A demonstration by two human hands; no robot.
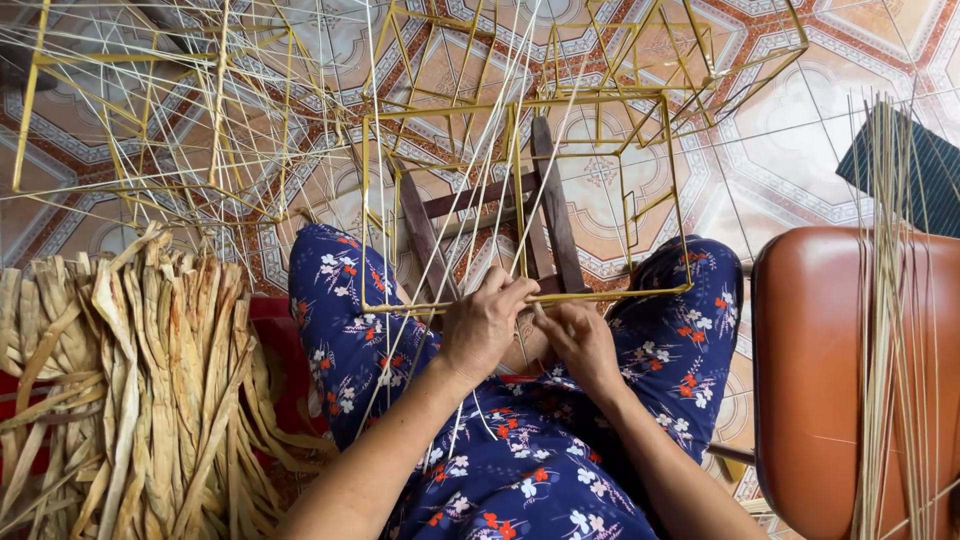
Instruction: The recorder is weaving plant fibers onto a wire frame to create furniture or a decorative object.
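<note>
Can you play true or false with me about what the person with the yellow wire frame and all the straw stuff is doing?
1. Both hands are at the near bar of the yellow wire frame. True: the left hand grips it and the right hand works right beside it.
2. The heap of dried leaf strips lies on the person's right. False: it lies on their left.
3. The thin pale reeds lie across a brown chair seat. True.
4. The floor is plain grey concrete. False: it has patterned tiles.
5. The person wears plain white trousers. False: the clothes are dark blue with flowers.
</note>
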